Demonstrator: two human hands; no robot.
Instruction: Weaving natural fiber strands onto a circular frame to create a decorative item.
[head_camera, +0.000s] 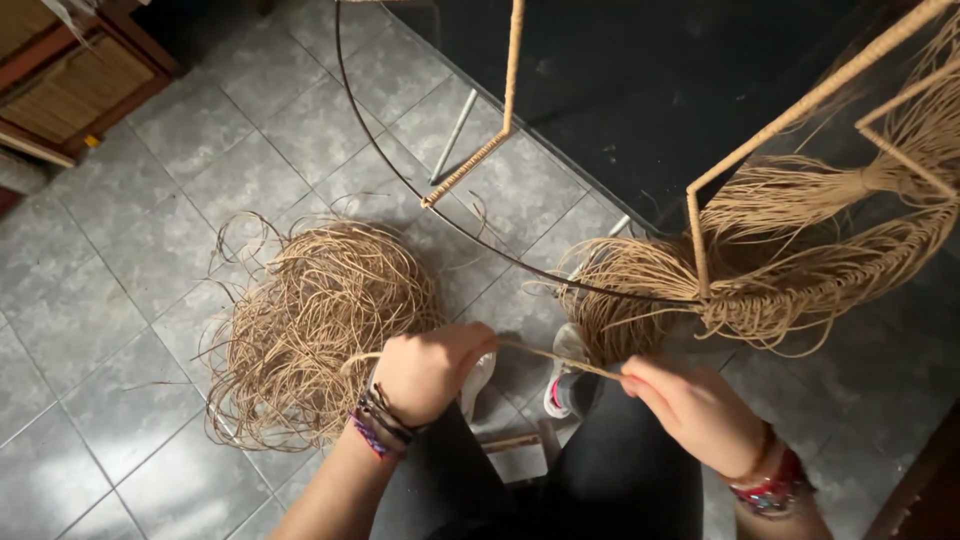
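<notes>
My left hand (428, 368) is closed around a thin tan fibre strand (560, 358) that runs to my right hand (692, 408), which pinches its other end between thumb and fingers. The strand is pulled nearly taut between the two hands. Just above it hangs a thick bundle of woven fibre (790, 262) attached to a metal frame (700, 240) wrapped in the same cord. A curved dark wire hoop (400, 180) of the frame sweeps over the floor. Both wrists wear bracelets.
A loose tangled heap of fibre strands (315, 325) lies on the grey tiled floor (120, 300) to the left of my knees. A white shoe (562, 385) shows below. A wooden cabinet with woven panels (70, 90) stands at top left, and a dark surface lies at top right.
</notes>
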